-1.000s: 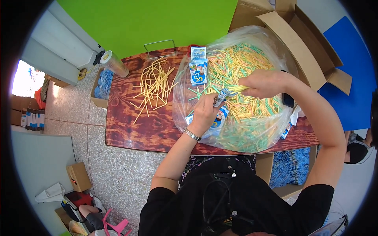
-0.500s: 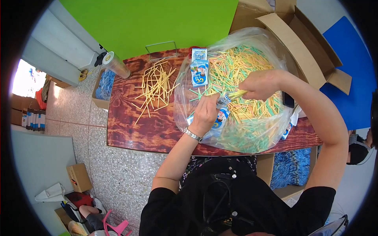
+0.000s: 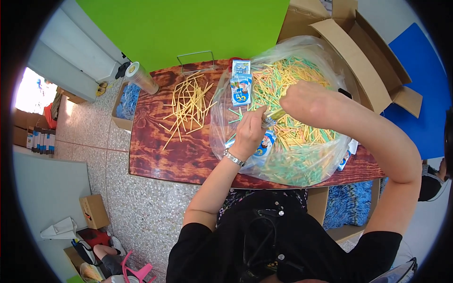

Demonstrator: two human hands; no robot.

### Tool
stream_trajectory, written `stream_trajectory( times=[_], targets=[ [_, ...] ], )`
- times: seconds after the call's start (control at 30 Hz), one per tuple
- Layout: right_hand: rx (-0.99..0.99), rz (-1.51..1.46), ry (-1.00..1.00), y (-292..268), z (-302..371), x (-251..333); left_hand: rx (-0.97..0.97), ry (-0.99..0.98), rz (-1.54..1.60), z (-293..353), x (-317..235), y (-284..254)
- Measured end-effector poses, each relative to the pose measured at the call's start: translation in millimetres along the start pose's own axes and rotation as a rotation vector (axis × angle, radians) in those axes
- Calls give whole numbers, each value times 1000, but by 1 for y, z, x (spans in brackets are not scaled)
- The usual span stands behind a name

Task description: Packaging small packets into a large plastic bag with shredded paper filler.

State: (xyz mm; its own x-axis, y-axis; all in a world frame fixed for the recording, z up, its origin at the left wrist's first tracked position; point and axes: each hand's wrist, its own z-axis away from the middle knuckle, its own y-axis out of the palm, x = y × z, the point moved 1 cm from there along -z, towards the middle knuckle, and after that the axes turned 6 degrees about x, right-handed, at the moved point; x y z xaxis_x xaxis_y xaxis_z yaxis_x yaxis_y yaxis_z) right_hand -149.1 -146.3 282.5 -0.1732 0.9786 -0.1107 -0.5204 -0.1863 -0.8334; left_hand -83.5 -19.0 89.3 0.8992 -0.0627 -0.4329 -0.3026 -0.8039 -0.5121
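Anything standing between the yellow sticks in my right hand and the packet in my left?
Nothing visible: the yellow sticks reach from the right hand to the packet in the left hand. Whether their ends sit inside is too small to tell.

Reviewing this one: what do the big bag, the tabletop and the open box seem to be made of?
Big bag: apparently thin clear plastic film, since it wrinkles and the sticks show through.
Tabletop: wood or wood-print laminate, slightly glossy; reddish-brown grain shows, but the core can't be told.
Open box: most likely matte cardboard, given its plain brown, creased faces.
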Motion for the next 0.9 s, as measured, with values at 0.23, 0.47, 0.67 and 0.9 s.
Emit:
stream_trajectory(
  times=[0.23, 0.47, 0.67, 0.9],
  targets=[
    [-191, 65, -65, 6, 10, -18, -31, -32, 68, -2, 8, 13],
    [-345, 12, -86, 6, 22, -31, -52, -54, 96, -5, 7, 18],
    [-232, 74, -12, 9, 19, -19, -33, 3, 86, -12, 3, 22],
    [-324, -64, -100, 3, 19, -13, -14, -58, 177, -15, 0, 23]
  ],
)
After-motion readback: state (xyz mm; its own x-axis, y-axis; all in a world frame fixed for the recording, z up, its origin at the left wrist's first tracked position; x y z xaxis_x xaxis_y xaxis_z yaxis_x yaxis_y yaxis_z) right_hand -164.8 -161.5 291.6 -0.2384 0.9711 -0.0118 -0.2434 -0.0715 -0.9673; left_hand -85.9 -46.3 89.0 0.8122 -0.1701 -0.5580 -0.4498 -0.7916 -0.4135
